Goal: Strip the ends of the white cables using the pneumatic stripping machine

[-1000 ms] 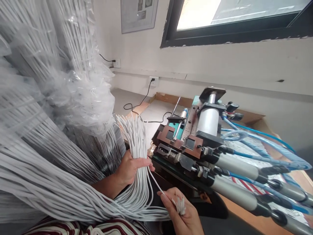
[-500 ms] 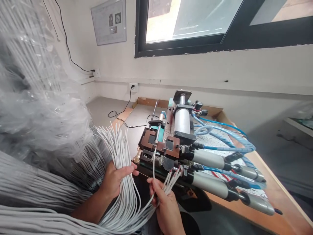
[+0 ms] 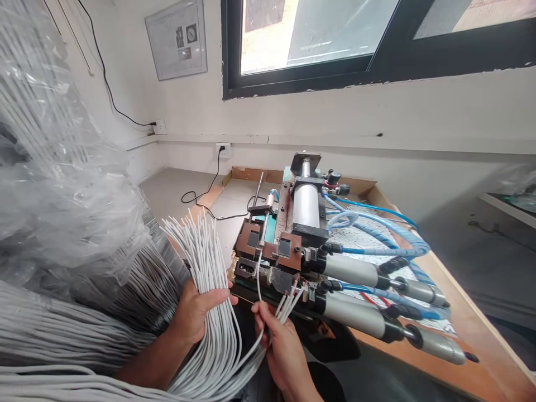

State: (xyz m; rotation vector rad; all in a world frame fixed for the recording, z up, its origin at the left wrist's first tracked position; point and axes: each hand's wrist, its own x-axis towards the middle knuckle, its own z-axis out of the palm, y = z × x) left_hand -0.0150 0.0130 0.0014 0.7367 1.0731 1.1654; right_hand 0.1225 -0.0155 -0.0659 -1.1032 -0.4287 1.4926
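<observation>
My left hand (image 3: 196, 312) is closed around a thick bundle of white cables (image 3: 205, 251) whose ends fan upward. My right hand (image 3: 280, 343) is closed on several white cables: one single cable (image 3: 258, 273) runs up from my fingers into the front slot of the pneumatic machine (image 3: 268, 254), while a few others (image 3: 288, 298) with stripped ends stick up to the right. The machine sits directly in front of both hands.
A large mass of white cables in clear plastic (image 3: 62, 223) fills the left side. Grey air cylinders (image 3: 355, 312) with blue hoses (image 3: 377, 234) extend right over a wooden board (image 3: 469, 335). A black power cord (image 3: 209, 190) runs to a wall socket.
My right hand rose from low at the front and brought one cable up into the machine's slot. The view swung right and widened; my left hand kept its hold on the bundle.
</observation>
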